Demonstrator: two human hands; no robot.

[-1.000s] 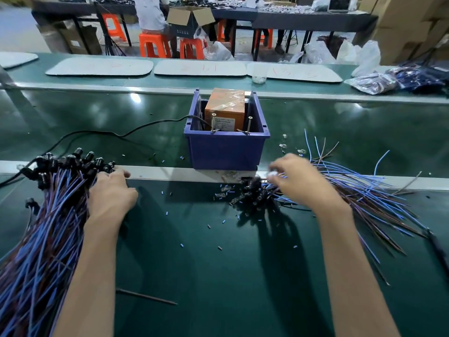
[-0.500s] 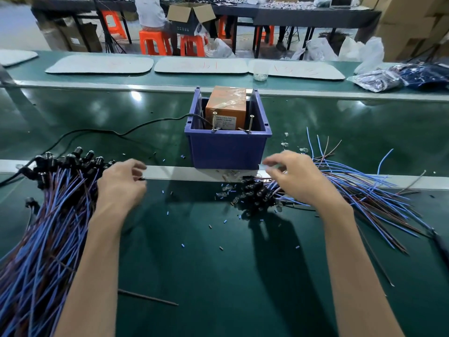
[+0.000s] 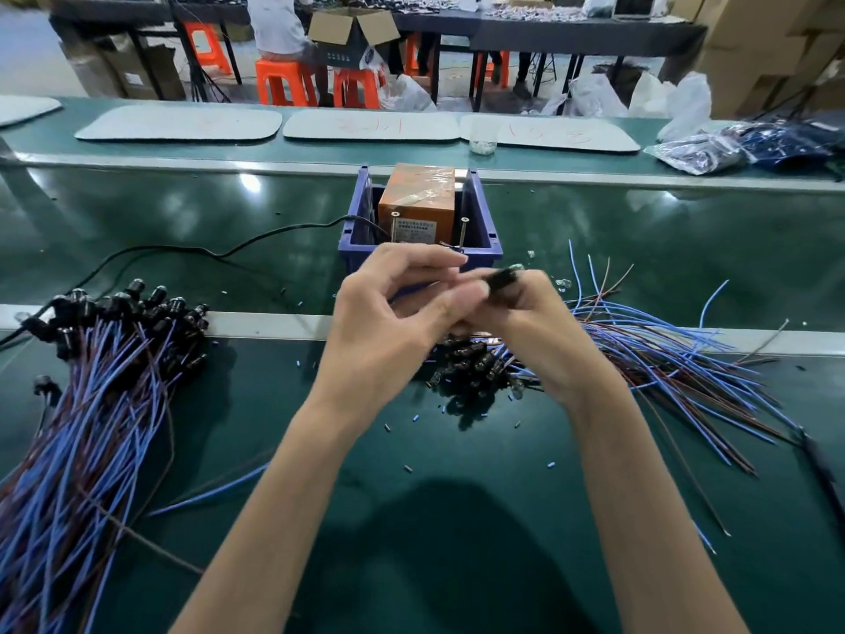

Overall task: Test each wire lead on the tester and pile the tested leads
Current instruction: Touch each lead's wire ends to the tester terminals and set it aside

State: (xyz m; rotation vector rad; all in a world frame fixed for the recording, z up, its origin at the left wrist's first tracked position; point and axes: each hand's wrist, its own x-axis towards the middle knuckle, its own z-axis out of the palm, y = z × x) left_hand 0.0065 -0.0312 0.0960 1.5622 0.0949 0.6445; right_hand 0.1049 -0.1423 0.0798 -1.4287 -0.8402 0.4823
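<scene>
The tester is an orange box [image 3: 420,199] in a blue bin [image 3: 485,250], with two upright screws [image 3: 463,231] at its front. My right hand [image 3: 535,331] is raised in front of the bin and pinches the black cap of a wire lead [image 3: 502,279]. My left hand [image 3: 393,322] meets it from the left, thumb and curled fingertips at the same lead; motion blur hides the exact contact. A large pile of blue and brown leads [image 3: 91,395] lies at the left. A smaller, fanned-out pile [image 3: 649,354] lies at the right, partly hidden under my right hand.
A black cable [image 3: 183,251] runs from the bin to the left. A metal rail [image 3: 265,324] crosses the green bench. Small cut bits litter the surface. White mats [image 3: 183,123], a clear cup [image 3: 482,140] and plastic bags [image 3: 699,151] sit at the back.
My left hand left the left pile and moved right to the centre. My right hand rose from the right pile with a lead.
</scene>
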